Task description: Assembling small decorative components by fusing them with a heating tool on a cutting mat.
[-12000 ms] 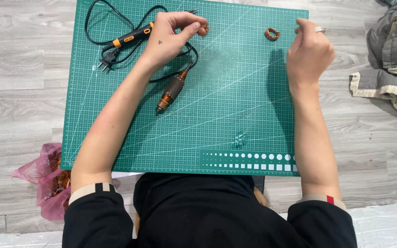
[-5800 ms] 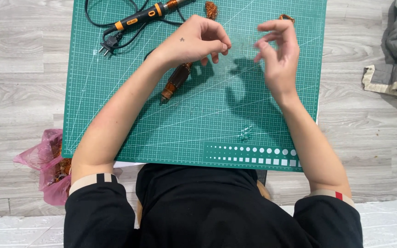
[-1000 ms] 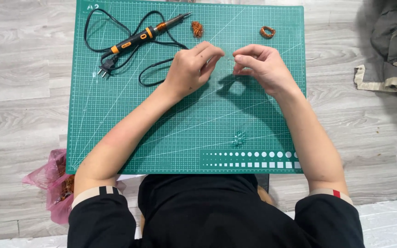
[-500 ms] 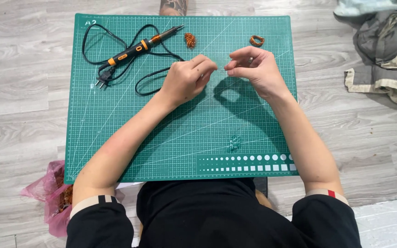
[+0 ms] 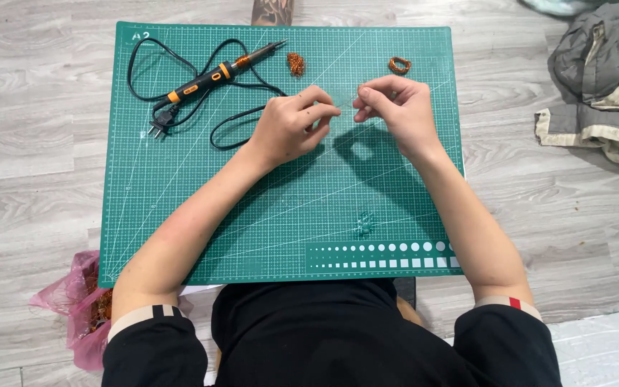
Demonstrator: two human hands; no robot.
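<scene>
My left hand [image 5: 291, 127] and my right hand [image 5: 395, 107] hover over the upper middle of a green cutting mat [image 5: 180, 215]. Their fingertips are pinched and almost meet. A very thin wire [image 5: 347, 100] shows only faintly between them. A soldering iron [image 5: 216, 72] with an orange-and-black handle lies at the mat's upper left, its black cord [image 5: 145, 93] looped beside it. A small copper wire clump [image 5: 295, 63] and a copper coil ring [image 5: 399, 65] rest near the far edge, just beyond my hands.
A small pale cluster of scraps [image 5: 364, 223] lies on the mat's lower right. On the wooden floor, a pink bag [image 5: 73, 308] with copper bits sits by my left elbow and crumpled grey clothing [image 5: 600, 79] lies to the right. A brownish object [image 5: 272, 11] touches the far edge.
My hands came together from apart and now stay pinched near the mat's upper middle. The brown-handled tool seen earlier under my left hand is out of sight. The view has drifted slightly.
</scene>
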